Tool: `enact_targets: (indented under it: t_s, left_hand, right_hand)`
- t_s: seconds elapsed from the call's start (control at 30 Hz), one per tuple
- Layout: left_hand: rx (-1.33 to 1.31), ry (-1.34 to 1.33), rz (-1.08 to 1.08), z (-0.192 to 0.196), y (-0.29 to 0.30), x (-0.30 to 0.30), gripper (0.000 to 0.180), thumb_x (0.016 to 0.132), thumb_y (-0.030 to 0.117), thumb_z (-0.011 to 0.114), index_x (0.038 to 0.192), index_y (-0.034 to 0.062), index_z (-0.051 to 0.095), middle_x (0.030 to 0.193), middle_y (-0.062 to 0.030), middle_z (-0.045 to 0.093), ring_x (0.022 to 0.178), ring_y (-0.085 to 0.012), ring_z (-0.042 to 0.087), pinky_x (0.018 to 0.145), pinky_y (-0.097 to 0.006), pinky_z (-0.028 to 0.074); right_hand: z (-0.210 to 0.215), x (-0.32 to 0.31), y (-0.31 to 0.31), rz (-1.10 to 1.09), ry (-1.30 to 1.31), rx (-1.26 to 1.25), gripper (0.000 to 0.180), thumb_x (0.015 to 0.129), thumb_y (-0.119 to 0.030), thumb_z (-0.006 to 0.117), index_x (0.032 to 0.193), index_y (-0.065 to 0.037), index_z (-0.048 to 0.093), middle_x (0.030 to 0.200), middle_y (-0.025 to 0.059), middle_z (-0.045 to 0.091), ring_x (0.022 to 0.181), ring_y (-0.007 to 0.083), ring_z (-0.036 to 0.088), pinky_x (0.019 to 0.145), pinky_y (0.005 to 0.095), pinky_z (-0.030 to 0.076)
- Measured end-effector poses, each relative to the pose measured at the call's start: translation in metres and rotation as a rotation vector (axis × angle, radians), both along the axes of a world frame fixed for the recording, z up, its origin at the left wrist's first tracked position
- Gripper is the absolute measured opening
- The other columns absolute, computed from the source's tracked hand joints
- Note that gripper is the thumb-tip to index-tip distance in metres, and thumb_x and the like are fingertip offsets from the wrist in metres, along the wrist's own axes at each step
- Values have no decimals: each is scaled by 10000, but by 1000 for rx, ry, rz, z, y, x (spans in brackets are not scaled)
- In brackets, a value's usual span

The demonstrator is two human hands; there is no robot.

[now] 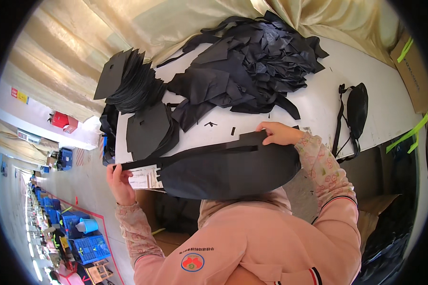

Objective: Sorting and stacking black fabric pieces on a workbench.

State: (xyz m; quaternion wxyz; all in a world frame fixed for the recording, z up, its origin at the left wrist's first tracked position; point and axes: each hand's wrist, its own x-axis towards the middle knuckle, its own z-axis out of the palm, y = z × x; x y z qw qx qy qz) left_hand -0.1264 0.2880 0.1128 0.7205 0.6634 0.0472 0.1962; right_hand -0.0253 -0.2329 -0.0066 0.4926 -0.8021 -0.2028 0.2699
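Observation:
A long black fabric piece [223, 171] with a curved lower edge stretches across in front of me, a black strap running along its top. My left hand [119, 183] grips its narrow left end, beside a white paper tag [145, 178]. My right hand [278, 134] pinches the top right edge of the same piece at the white table [318, 104]. A stack of flat black cut panels [150, 128] lies just beyond the piece.
A big heap of black fabric scraps [252, 61] covers the table's middle. A fanned stack of black panels [126, 80] sits far left. A black waist bag [355, 111] lies at right, near a cardboard box [411, 71]. Blue crates [88, 247] stand on the floor.

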Motion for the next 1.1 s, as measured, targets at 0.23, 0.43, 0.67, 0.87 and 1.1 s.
enact_targets:
  t_s: [0.23, 0.43, 0.67, 0.87, 1.1]
  left_hand:
    - [1060, 67, 43, -74, 4, 26, 307, 848, 161, 699, 1099, 12, 602, 1057, -121, 621, 1035, -269, 593, 926, -358, 452]
    - [825, 20, -861, -58, -176, 93, 470, 851, 297, 731, 1222, 41, 600, 1213, -132, 617, 1138, -269, 577, 989, -345, 431]
    - [666, 377, -1551, -89, -265, 144, 504, 793, 163, 773, 1235, 7, 587, 1120, -74, 652, 1037, -165, 583, 961, -303, 438]
    - [581, 470, -1630, -99, -279, 143, 578, 766, 27, 768, 1300, 19, 547, 1166, -8, 630, 1055, -99, 537, 978, -279, 420]
    - [463, 384, -1685, -96, -279, 138, 712, 742, -29, 739, 1397, 44, 469, 1284, -17, 577, 1131, -112, 515, 1020, -275, 401]
  right_hand:
    - [3, -16, -9, -56, -223, -141, 478, 771, -122, 752, 1200, -52, 553, 835, 118, 623, 780, 259, 601, 730, 367, 475]
    - [46, -36, 6, -27, -326, -169, 564, 753, -102, 750, 1262, -121, 508, 842, 120, 598, 801, 291, 610, 741, 368, 478]
    - [71, -51, 22, -30, -387, -194, 602, 735, -97, 765, 1270, -147, 492, 975, 152, 683, 898, 354, 650, 816, 406, 481]
    - [62, -62, 22, -58, -614, -294, 619, 732, -96, 773, 1280, -156, 490, 970, 88, 688, 864, 271, 644, 766, 364, 415]
    - [53, -64, 27, -45, -672, -336, 618, 739, -117, 772, 1283, -132, 478, 1006, 79, 688, 869, 259, 644, 772, 370, 387]
